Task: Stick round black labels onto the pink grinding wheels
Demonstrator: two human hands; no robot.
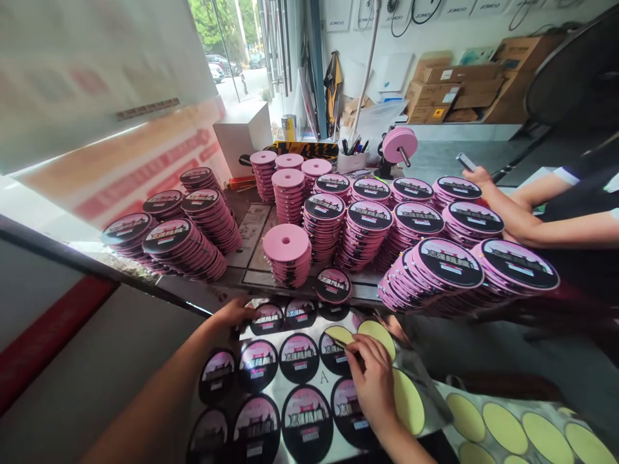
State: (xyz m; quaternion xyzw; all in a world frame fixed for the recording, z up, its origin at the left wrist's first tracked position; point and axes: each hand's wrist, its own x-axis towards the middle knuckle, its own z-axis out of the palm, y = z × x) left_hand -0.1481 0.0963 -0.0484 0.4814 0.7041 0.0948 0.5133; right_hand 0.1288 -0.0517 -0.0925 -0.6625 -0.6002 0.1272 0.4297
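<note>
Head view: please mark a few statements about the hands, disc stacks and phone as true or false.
1. The right hand pinches a yellow oval. True.
2. The left hand holds a pen. False: the left hand is at the edge of the printed sheet.
3. Every disc stack has a printed top. False: the front middle stack is plain pink on top.
4. Another person's hand holds a phone. True.

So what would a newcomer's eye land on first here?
Likely the stacks of pink discs crowding the table, many topped with black printed rounds. Next, perhaps, the shiny sheet of similar labels in the foreground, where the right hand pinches a yellow round. The hanging discs on a rod behind may stand out.
</note>
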